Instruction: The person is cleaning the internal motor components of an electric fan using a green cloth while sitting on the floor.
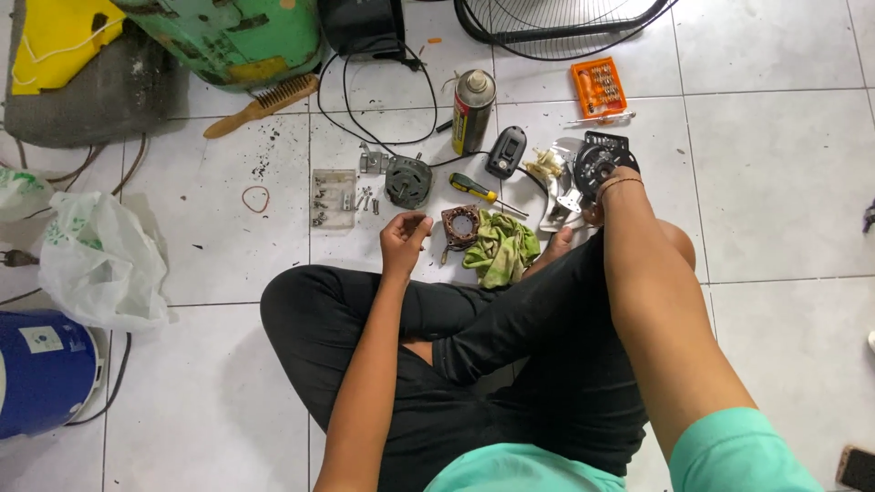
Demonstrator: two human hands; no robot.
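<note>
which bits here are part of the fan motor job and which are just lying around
In use: left hand, right hand, black motor housing, copper-wound stator, motor core, screws, screwdriver.
Lying about: wooden brush, plastic bag, blue bucket.

I see my left hand (pixel 404 239) on the floor (pixel 784 182) just left of the motor stator (pixel 459 225), with the rag (pixel 500 248) to its right. Beyond lie the small motor (pixel 407 180) and screwdriver (pixel 481 190). Farther off stands the spray can (pixel 473 111). My right hand (pixel 609 187) rests on the fan housing (pixel 597 162), at the right.
</note>
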